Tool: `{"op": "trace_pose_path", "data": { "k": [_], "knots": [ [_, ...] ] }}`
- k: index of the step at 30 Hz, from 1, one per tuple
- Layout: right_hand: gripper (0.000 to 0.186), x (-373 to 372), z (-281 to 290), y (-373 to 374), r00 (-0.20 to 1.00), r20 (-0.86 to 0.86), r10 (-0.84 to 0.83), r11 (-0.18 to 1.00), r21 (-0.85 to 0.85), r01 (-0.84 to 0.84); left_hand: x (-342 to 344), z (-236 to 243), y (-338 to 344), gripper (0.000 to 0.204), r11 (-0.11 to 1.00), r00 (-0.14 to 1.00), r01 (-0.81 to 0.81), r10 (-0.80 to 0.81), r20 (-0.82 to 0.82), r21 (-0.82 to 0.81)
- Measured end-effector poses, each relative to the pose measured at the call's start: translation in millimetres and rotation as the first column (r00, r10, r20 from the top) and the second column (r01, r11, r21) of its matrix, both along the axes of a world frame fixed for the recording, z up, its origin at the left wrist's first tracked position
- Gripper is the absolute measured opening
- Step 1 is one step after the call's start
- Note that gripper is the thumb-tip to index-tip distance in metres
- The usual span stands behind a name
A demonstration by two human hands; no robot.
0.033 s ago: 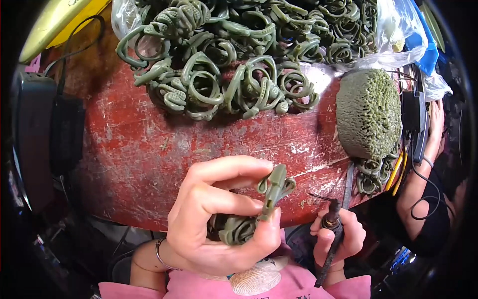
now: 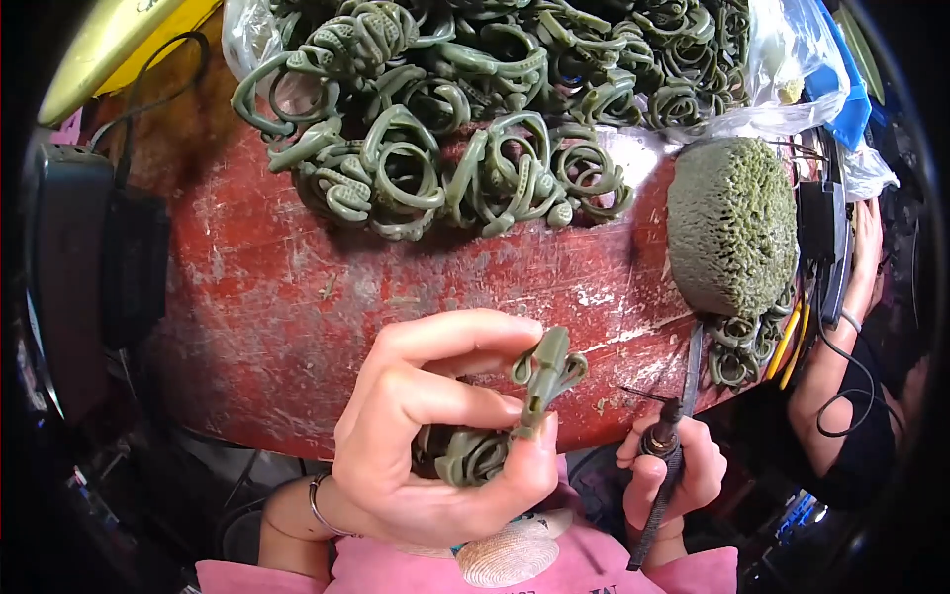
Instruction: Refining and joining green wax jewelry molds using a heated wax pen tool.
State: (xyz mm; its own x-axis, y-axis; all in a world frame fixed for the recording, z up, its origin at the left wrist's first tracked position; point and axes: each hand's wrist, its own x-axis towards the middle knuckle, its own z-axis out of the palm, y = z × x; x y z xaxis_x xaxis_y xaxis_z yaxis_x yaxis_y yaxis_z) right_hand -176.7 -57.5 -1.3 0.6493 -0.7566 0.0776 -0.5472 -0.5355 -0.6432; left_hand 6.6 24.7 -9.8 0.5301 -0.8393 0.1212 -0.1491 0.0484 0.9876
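Note:
In front of my chest, my left hand [image 2: 426, 426] pinches a dark green wax ring piece [image 2: 546, 371] between thumb and fingertips, its narrow side turned up. More coiled green wax [image 2: 473, 457] shows inside the curl of the same hand; whether it joins the pinched part I cannot tell. My right hand [image 2: 693, 465] is closed round a black pen-like tool [image 2: 661, 441] with a thin, bent, needle-like tip [image 2: 648, 394]. That tip points left and stays apart from the wax piece.
Many green wax rings [image 2: 406, 168] heap across the far side of the worn red table [image 2: 257, 327], some on clear plastic [image 2: 802, 69]. A rough green block [image 2: 732, 228] sits at right beside a grey metal strip [image 2: 696, 361]. Another person's arm [image 2: 841, 317] is beyond.
The tool in my right hand has tilted slightly, its tip shifting a little to the right, away from the wax piece. My left hand stays in place.

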Motion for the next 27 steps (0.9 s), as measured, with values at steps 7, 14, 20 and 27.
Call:
{"op": "trace_pose_path", "data": {
  "k": [7, 14, 20, 27],
  "knots": [
    [0.048, -2, -5, 3, 0.997, 0.065, -0.044, 0.998, 0.047, 0.041, -2, -4, 0, 0.025, 1.0, 1.0, -0.012, 0.012, -0.01, -0.009],
    [0.047, -3, -7, 0, 1.0, 0.023, 0.013, 1.0, -0.023, -0.012, -10, 5, -4, 0.025, 0.97, 0.94, -0.243, 0.242, -0.24, 0.024],
    [0.046, -3, -3, 5, 1.0, 0.025, -0.017, 1.0, -0.016, 0.018, -10, 8, -3, 0.024, 0.97, 0.955, -0.243, 0.238, -0.179, -0.011],
    [0.042, -2, -9, 1, 0.997, 0.034, 0.062, 0.992, -0.113, -0.058, -15, 4, -2, 0.024, 0.964, 0.959, -0.265, 0.262, -0.11, -0.01]
  ]
}}
